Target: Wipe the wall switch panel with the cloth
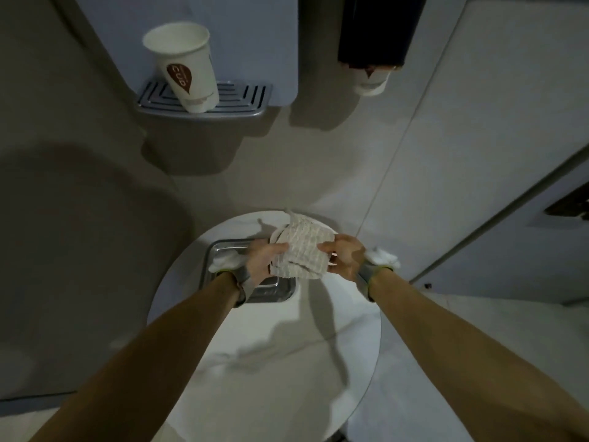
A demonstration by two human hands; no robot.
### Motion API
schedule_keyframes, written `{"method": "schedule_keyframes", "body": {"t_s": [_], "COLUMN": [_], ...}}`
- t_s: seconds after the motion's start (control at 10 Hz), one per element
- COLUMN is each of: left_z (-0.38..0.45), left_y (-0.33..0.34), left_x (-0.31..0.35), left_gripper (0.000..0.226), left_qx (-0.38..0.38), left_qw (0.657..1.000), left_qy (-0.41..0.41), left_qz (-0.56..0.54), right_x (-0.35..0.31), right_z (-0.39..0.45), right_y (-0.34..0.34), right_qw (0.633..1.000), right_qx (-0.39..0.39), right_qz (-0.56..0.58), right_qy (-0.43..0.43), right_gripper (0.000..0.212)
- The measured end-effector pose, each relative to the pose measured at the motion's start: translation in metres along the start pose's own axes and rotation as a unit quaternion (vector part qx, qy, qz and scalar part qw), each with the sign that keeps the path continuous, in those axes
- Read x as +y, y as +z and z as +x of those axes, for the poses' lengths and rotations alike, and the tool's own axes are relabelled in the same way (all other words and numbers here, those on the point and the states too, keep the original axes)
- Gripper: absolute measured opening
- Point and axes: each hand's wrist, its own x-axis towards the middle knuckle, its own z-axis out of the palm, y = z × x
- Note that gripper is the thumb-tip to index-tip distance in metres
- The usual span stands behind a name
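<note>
A pale waffle-textured cloth is bunched between both hands above a round white table. My left hand grips the cloth's left edge. My right hand pinches its right edge. Both wrists wear grey straps with white tufts. No wall switch panel shows in this view.
A metal tray lies on the table under my left hand. On the wall ahead, a paper cup stands on a dispenser's drip grille. A dark cup dispenser hangs to the right. A door frame runs along the right.
</note>
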Motion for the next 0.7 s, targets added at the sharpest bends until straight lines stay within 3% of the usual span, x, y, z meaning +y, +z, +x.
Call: {"method": "schedule_keyframes", "body": {"t_s": [0.2,0.4,0.5,0.6,0.7], "left_z": [0.028,0.065,0.077,0.088,0.082], "left_y": [-0.021,-0.043,-0.051,-0.055,-0.060], "left_x": [-0.025,-0.049,-0.058,-0.067,-0.064], "left_gripper": [0.033,0.026,0.043,0.048,0.039], "left_qx": [0.026,0.100,0.112,0.131,0.140], "left_qw": [1.000,0.994,0.990,0.971,0.958], "left_qy": [-0.006,-0.024,-0.034,0.008,0.038], "left_qz": [0.016,0.042,0.081,0.198,0.248], "right_x": [0.027,0.049,0.062,0.068,0.069], "right_z": [0.040,0.073,0.091,0.111,0.116], "right_y": [0.007,0.008,0.003,0.004,0.007], "right_qw": [0.997,0.995,0.995,0.992,0.976], "right_qx": [0.047,0.030,0.001,0.002,0.041], "right_qz": [-0.027,-0.083,-0.084,-0.115,-0.205], "right_qy": [-0.048,-0.051,-0.056,-0.042,-0.055], "right_gripper": [0.039,0.038,0.035,0.037,0.030]}}
